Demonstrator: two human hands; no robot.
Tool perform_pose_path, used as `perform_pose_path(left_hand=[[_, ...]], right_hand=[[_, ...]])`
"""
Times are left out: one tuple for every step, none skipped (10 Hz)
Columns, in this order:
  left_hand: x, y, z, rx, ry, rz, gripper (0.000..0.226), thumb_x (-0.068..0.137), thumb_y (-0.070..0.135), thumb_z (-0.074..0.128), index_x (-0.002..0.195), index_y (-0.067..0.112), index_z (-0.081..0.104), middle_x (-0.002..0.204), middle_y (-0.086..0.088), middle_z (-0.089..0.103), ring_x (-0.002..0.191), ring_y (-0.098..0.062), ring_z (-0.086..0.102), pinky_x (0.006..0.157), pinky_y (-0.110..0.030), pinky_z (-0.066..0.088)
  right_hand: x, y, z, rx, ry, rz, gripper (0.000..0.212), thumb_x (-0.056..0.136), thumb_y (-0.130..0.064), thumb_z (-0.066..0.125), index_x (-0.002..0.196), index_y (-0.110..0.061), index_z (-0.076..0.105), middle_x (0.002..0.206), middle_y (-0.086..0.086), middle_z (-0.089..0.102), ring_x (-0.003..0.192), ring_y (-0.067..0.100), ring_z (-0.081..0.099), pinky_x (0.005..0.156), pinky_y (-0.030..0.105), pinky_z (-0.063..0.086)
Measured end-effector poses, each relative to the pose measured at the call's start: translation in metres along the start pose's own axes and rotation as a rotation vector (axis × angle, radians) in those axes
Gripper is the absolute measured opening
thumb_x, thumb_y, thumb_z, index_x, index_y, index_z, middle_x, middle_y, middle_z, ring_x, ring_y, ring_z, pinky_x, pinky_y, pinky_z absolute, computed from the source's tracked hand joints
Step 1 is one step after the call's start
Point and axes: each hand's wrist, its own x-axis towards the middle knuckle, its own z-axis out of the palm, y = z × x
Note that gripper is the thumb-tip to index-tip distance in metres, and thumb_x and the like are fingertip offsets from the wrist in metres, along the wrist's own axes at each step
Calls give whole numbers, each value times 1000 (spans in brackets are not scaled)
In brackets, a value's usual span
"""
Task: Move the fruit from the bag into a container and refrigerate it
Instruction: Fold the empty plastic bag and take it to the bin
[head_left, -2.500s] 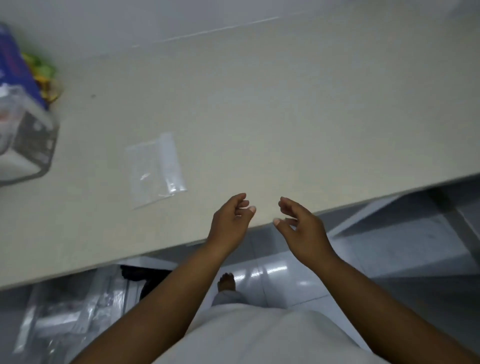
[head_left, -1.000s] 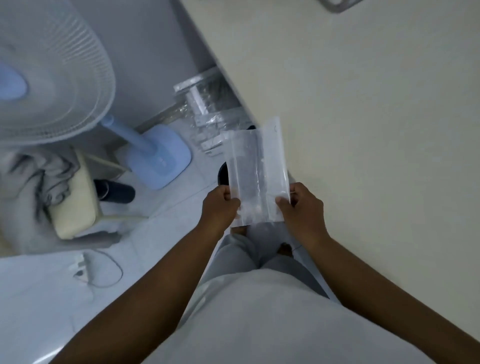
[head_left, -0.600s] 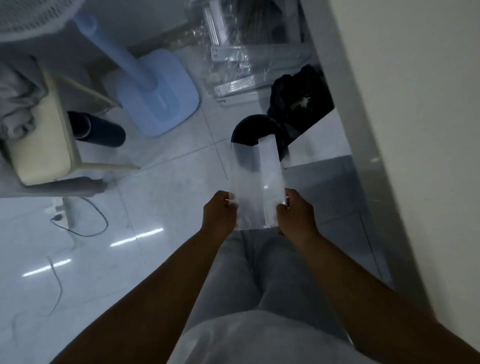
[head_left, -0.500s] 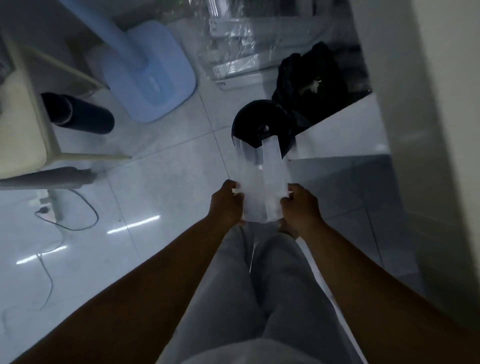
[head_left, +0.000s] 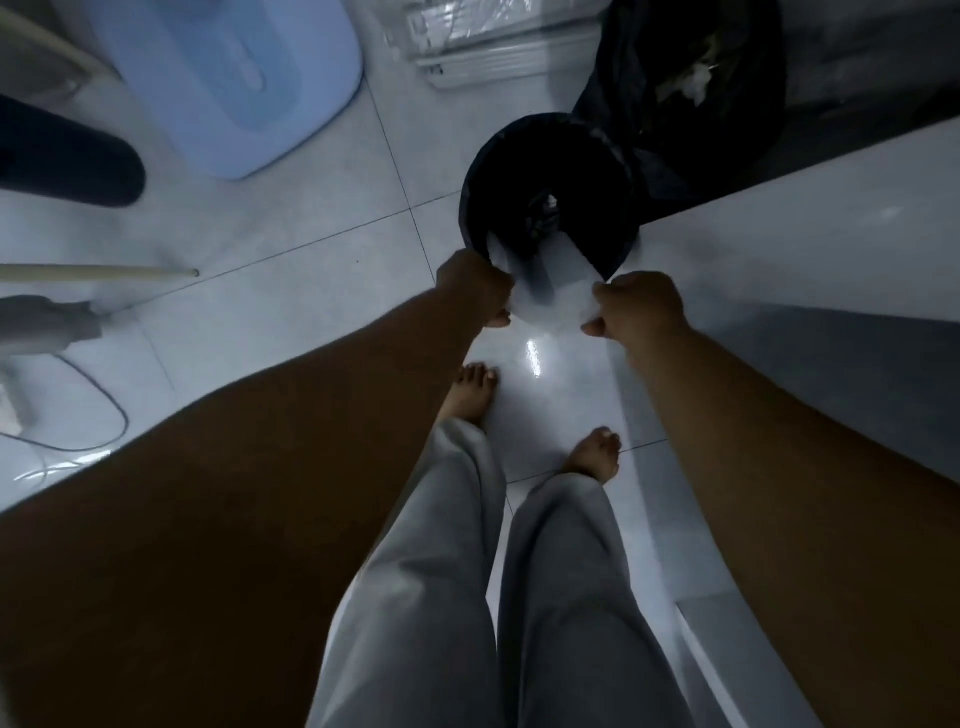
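I hold an empty clear plastic bag (head_left: 551, 293) between both hands, low over the floor. My left hand (head_left: 475, 293) pinches its left edge and my right hand (head_left: 638, 306) pinches its right edge. The bag's far end hangs over the mouth of a round black waste bin (head_left: 550, 182) lined with a dark bag, with a few scraps at its bottom. No fruit and no container are in view.
A full black rubbish sack (head_left: 691, 88) leans behind the bin. A pale blue fan base (head_left: 234, 78) and a dark cylinder (head_left: 67, 161) stand at the left on the white tiled floor. A white cabinet side (head_left: 805, 244) runs along the right. My bare feet (head_left: 472, 389) stand below.
I picked the bag up from the counter, turned away and bent down. Since half a second ago both hands have carried the bag forward and lower, over the bin's mouth.
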Motion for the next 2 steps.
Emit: perform_pose_path(left_hand=[[11,-4,-4,118,78,91,20,88,22,59,73,9,61,34,5,58,46,-15,69,59,-28,59],[11,-13,-5,114,67,80,26,89,26,60,71,8,60,34,3,58,48,-17,69,61,-31,61]], right_hand=[[5,0,6,93,-3,19,22,89,-14,59,68,-12,54,69,9,66,62,22,68,81,44,61],[-3,7,7,9,-13,-16,13,88,-18,59,79,-9,61,81,11,66,76,29,71,81,47,60]])
